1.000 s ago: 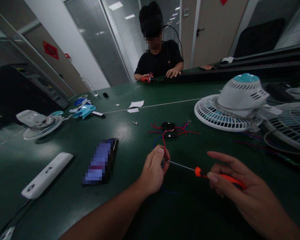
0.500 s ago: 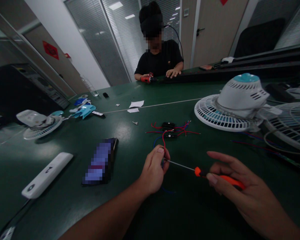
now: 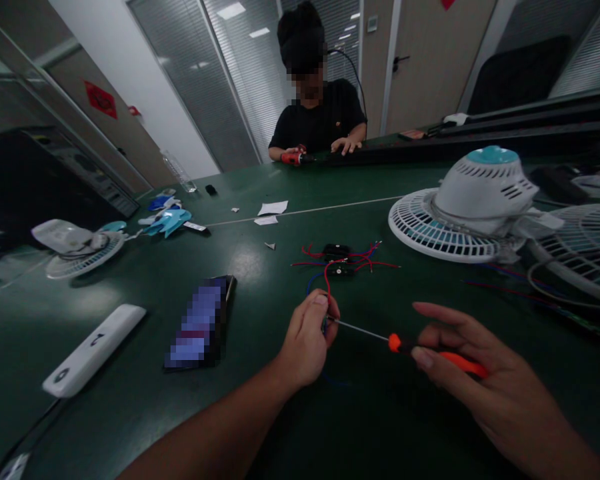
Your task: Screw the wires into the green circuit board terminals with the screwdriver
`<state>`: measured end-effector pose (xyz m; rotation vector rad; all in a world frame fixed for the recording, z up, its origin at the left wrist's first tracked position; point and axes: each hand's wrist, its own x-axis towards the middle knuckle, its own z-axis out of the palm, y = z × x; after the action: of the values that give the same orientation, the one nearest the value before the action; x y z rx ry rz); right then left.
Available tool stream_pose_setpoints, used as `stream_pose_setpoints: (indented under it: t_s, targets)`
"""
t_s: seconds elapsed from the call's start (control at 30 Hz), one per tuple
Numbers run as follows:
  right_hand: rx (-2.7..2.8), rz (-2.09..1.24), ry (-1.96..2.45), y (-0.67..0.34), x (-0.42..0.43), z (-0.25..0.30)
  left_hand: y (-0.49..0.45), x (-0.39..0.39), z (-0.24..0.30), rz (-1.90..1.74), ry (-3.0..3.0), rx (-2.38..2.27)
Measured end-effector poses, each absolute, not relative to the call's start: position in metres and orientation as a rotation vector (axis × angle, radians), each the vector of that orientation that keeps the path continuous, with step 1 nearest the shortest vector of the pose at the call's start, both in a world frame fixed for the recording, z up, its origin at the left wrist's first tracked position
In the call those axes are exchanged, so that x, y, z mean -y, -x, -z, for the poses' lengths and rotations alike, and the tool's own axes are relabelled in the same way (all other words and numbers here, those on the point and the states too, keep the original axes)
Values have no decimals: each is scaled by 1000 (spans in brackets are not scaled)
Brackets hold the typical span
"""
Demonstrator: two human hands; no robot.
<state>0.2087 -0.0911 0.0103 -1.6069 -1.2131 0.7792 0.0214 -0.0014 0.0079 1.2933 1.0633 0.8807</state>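
Note:
My left hand is closed around a small part, mostly hidden by the fingers, with a red wire and a blue wire coming out of it. In my right hand is a screwdriver with an orange and black handle, held between thumb and fingers, the index finger stretched out. Its thin metal shaft points left, and the tip meets the part at my left fingertips. Just beyond lie two black modules with red and blue wires spread to both sides.
A phone and a white power strip lie to the left. At right stand white fan parts; another small fan is at far left. Paper scraps lie mid-table. Across the table a person holds a red tool.
Almost nothing differs. The screwdriver and my right hand have shifted very slightly left, while my left hand stays in place.

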Motion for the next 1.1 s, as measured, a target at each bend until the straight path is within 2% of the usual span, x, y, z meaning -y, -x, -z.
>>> stream_pose_setpoints:
  t_s: [1.1]
  targets:
    - [1249,-806,1607,-212,93,-6,-20,2,-8,-876,-1288,-1068]
